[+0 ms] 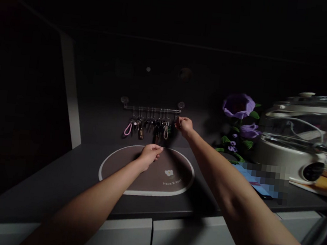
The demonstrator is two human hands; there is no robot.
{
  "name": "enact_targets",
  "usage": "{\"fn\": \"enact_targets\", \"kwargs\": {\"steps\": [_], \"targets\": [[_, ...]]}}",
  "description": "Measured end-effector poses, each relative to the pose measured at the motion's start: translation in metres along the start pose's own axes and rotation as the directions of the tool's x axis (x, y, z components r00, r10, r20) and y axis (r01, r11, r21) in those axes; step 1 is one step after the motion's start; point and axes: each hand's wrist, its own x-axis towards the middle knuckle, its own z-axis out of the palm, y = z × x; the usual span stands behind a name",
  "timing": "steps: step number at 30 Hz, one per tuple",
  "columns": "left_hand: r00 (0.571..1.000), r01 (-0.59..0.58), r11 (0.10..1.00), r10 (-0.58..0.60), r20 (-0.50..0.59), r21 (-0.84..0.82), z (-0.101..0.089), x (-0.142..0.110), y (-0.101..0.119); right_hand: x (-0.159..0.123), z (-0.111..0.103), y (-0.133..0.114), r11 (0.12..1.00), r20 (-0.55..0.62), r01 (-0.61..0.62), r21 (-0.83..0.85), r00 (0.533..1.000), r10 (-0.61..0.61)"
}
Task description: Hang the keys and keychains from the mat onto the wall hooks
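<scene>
We saw many keys (151, 123) hanging under the hook rail (152, 109). At the rail's right end, our right hand (185, 126) had its fingers pressed together on a small brownish thing (178, 121). In front of the rail and lower, our left hand (149, 155) had its fingers together; we could not tell if they held something.

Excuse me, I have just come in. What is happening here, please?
A person has the right hand at the right end of a wall rail, pinching a small item too dark to identify. Keys and a pink strap hang along the rail. The left hand is lower, in front of the keys and over the brown mat; whether it holds anything is unclear.
</scene>
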Motion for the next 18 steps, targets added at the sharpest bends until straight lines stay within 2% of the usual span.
{"fn": "enact_targets", "kwargs": {"steps": [5, 18], "targets": [[1.000, -0.002, 1.000, 0.002, 0.003, 0.001, 0.000, 0.000, 0.000, 0.003, -0.004, 0.007, 1.000, -0.028, -0.010, -0.026, 1.000, 0.009], [1.000, -0.017, 0.999, 0.017, -0.014, 0.038, -0.001, 0.001, 0.002, 0.007, -0.016, 0.029, 1.000, 0.007, 0.007, -0.023, 1.000, -0.007]]}}
